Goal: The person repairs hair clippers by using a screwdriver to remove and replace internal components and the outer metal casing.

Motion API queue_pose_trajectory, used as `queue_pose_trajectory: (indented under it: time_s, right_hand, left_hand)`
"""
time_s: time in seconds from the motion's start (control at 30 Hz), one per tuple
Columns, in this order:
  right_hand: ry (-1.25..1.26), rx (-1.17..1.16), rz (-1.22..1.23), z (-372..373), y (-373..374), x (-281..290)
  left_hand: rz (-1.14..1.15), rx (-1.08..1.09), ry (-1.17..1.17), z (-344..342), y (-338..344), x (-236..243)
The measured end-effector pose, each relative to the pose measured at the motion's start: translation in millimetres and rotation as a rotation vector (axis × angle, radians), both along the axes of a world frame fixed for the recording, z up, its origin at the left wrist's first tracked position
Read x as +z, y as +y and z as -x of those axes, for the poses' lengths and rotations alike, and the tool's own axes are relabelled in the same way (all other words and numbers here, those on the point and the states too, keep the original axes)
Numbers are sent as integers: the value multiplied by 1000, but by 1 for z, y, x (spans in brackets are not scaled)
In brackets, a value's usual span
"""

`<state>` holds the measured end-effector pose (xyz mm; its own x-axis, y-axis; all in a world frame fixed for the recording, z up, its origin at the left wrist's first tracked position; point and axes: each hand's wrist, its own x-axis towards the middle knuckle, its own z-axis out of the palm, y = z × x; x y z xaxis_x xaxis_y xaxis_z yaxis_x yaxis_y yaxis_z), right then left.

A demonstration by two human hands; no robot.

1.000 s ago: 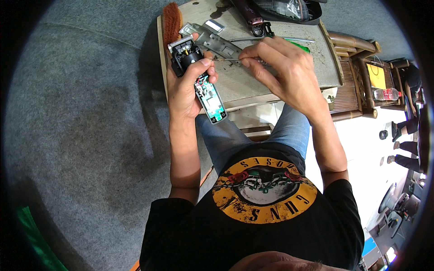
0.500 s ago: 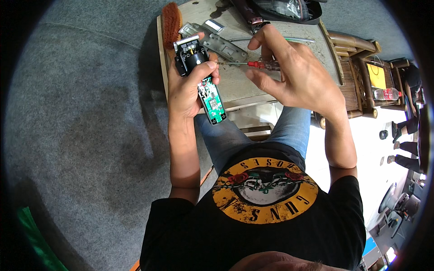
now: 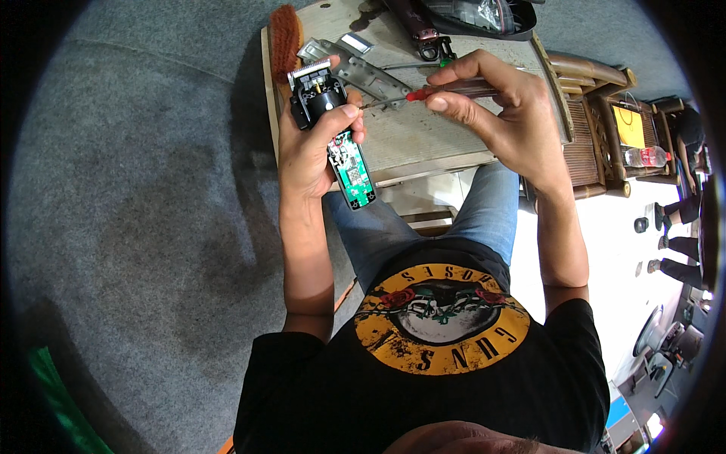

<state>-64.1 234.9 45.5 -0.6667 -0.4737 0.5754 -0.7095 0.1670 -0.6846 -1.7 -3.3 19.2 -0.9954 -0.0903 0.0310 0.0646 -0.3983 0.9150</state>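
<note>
left hand (image 3: 311, 147) closed around opened clipper (image 3: 331, 132) — held upright over near edge of table (image 3: 423, 144), blade end up, thumb pressed across its middle. casing off: green circuit board (image 3: 352, 172) exposed below the thumb, black motor housing above, toothed blade at the top.

right hand (image 3: 505, 113) pinched shut on screwdriver (image 3: 423, 92) — red handle between thumb and fingers, thin shaft running left, tip at or just beside the clipper's upper body; contact too small to tell.

on the table behind the hands: grey metal shell piece (image 3: 355, 69) lying flat, brown brush (image 3: 284, 34) along the left edge, dark bag (image 3: 476, 15) at the far edge. wooden stool (image 3: 597, 121) to the right of the table, with a yellow sheet (image 3: 629, 125) and a plastic bottle (image 3: 646, 157) further right. grey carpet (image 3: 136, 189) underneath on the left. seated, blue jeans, black shirt with round yellow print.
</note>
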Motion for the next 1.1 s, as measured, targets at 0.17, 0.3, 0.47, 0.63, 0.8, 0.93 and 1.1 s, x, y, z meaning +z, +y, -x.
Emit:
queue_pose_trajectory:
  time_s: [0.17,0.3,0.47,0.63,0.8,0.93,1.1]
  right_hand:
    - [-195,-59,-37,-10,3,-5]
    - [-191,2,88,-12,4,-22]
    - [-215,-68,-107,-18,9,-14]
    - [-280,-78,-102,-18,10,-14]
    - [-367,-84,-79,-17,10,-15]
    - [-393,-80,-61,-15,11,-19]
    - [-427,-75,-52,-13,13,-18]
  left_hand:
    - [-22,-10,12,0,-2,-1]
    - [-27,-22,15,0,-3,-3]
    - [-1,-14,15,0,-1,-1]
    - [37,7,12,1,1,-1]
    - [46,31,12,2,2,-1]
    - [12,27,15,3,3,-3]
    - [7,5,39,3,2,-4]
